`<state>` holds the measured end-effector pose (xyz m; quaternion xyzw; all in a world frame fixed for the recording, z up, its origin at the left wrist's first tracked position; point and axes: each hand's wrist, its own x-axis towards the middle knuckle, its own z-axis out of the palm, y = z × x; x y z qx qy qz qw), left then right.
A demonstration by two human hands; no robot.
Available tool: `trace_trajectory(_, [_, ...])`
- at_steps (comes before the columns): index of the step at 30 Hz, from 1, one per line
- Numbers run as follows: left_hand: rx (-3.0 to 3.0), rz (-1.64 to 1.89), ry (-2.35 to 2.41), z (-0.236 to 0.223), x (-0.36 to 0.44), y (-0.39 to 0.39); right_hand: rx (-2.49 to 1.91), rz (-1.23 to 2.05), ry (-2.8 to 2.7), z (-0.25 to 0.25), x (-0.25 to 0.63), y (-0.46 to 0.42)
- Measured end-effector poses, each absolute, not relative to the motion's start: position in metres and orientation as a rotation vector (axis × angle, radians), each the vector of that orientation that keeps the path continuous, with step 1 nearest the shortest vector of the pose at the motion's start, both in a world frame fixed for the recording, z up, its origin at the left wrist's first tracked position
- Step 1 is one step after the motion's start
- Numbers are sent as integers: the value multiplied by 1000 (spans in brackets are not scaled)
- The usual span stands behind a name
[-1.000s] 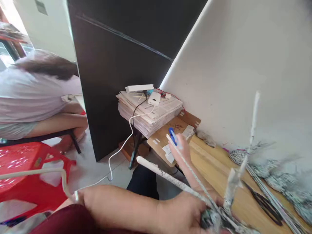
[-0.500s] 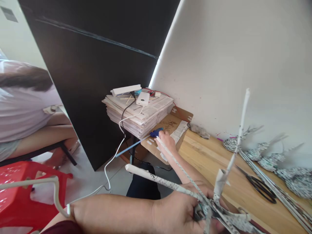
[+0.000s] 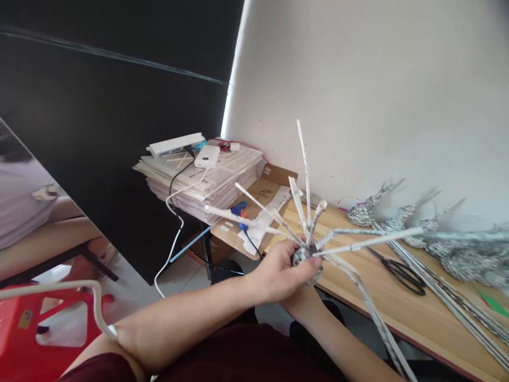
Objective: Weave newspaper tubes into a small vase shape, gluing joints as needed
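My left hand [image 3: 276,271] is closed on a small woven piece of rolled newspaper [image 3: 303,255], its thumb pressed across the front. Several newspaper tubes [image 3: 305,175] fan out from the piece: some up, some left, some right, and one bends down toward the bottom edge. My right hand [image 3: 297,301] comes up from below, behind the left hand and against the underside of the piece; its fingers are hidden. Beyond the hands, a blue glue gun [image 3: 239,211] with an orange part rests on a cardboard sheet [image 3: 256,185].
A newspaper stack [image 3: 234,175] carries a white power bank [image 3: 207,157] and a power strip [image 3: 175,144]. On the wooden table [image 3: 353,286] lie black scissors [image 3: 403,276], long paper tubes [image 3: 437,297] and woven newspaper shapes [image 3: 361,214]. A red stool [image 3: 19,339] and a seated person [image 3: 35,212] are left.
My right hand has left the glue gun and come back under the woven piece. The piece, in my left hand, has moved up and left, its tubes now spread. The view has turned right.
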<state>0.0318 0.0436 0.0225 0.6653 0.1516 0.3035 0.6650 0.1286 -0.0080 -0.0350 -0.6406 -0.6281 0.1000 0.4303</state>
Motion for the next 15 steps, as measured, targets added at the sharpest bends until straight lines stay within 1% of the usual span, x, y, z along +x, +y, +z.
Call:
trace_trajectory(1, [1508,696,313,23,43,49,-1614,350,-1597,-34,135,-23])
trace_trajectory(2, [1512,696,275,23,55,55,-1617,519,-1653,-32,142,-38])
trace_trajectory(4, [1523,684,244,21,82,65,-1557,1011,-1743,-23,158,-65])
trace_trajectory(6, [1542,674,245,19,112,74,-1401,1498,-1711,-8,179,-86])
trace_trajectory(7, [1542,655,257,17,127,77,-1297,1597,-1657,0,193,-93])
trace_trajectory(8, [1530,628,271,16,141,81,-1207,1604,-1599,8,208,-96])
trace_trajectory(10, [1473,575,269,12,168,88,-1068,1449,-1488,21,241,-95])
trace_trajectory(15, [1422,522,329,1,222,109,-1069,750,-1076,29,327,-47])
